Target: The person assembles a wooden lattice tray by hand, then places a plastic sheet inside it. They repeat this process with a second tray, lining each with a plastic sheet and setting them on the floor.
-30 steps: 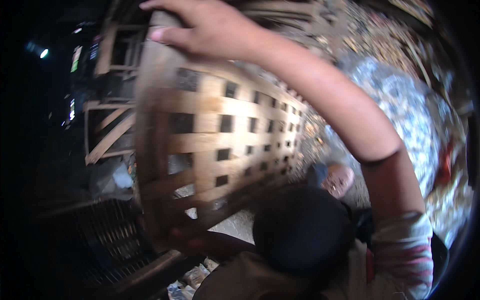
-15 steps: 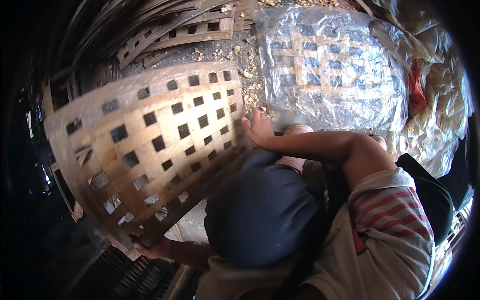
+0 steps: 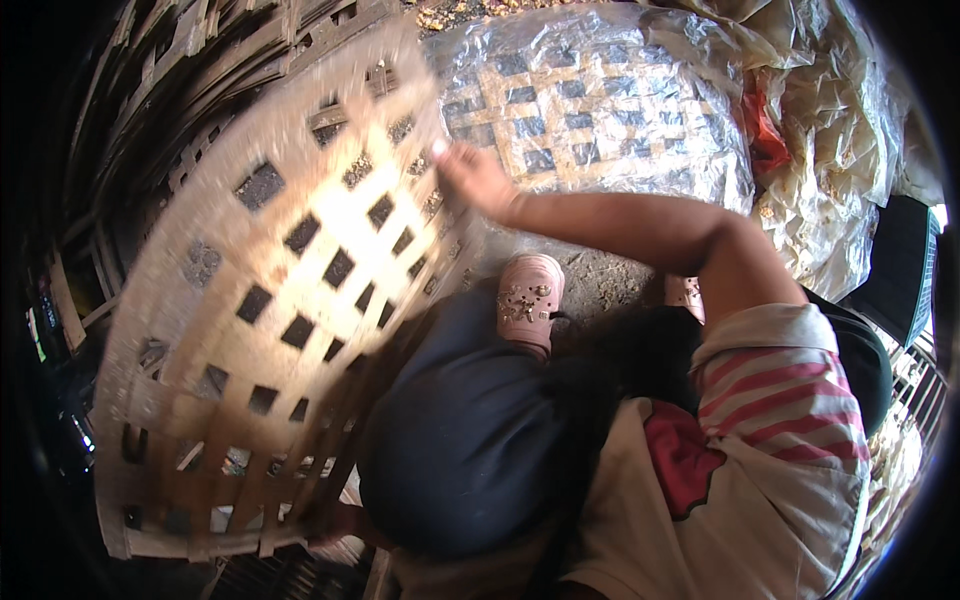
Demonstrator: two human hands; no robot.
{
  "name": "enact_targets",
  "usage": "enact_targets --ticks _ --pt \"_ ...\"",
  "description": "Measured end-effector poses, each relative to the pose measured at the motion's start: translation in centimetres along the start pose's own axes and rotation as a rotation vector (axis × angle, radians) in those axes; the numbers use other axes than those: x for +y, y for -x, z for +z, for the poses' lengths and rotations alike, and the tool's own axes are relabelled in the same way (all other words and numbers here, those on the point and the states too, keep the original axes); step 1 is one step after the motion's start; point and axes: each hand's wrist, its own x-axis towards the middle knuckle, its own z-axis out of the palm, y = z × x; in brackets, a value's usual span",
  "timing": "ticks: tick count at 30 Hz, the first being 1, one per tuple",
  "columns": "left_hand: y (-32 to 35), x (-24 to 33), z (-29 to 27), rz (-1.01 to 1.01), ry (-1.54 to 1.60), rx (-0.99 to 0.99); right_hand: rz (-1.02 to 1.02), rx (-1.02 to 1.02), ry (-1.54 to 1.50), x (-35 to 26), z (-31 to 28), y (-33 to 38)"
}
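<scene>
A large woven bamboo panel (image 3: pixel 320 265), pale with square gaps, is tilted up on my left side. Its upper rim is smeared by motion. My right hand (image 3: pixel 478 180) is closed on the panel's right edge, thumb side showing and the other fingers mostly hidden. Low down, in shadow, my left hand (image 3: pixel 343 522) holds the bottom edge; its fingers are largely hidden. Just right of the panel lies another woven lattice wrapped in clear plastic sheeting (image 3: pixel 600 110).
More bamboo pieces (image 3: pixel 200 50) are stacked at the far left. Crumpled plastic (image 3: pixel 830 130) with a red scrap (image 3: pixel 765 125) lies at the right. My bent knee (image 3: pixel 460 460) and pink clog (image 3: pixel 530 300) are close by. Crumbly bits (image 3: pixel 470 12) are scattered at the top.
The bamboo panel has turned, its right end swinging up and away from me. My right hand has moved up and left with its edge; the left hand has shifted slightly lower.
</scene>
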Motion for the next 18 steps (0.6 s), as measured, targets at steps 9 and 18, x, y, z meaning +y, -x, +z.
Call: enact_targets --ticks 9,18 --pt "2.3 -17.4 16.4 -0.631 -0.098 -0.216 -0.066 0.582 0.013 -7.1 -26.8 7.3" --pt "-1.0 -32.1 26.5 -1.122 -0.175 -0.516 0.214 0.669 0.092 -5.1 -39.6 19.3"
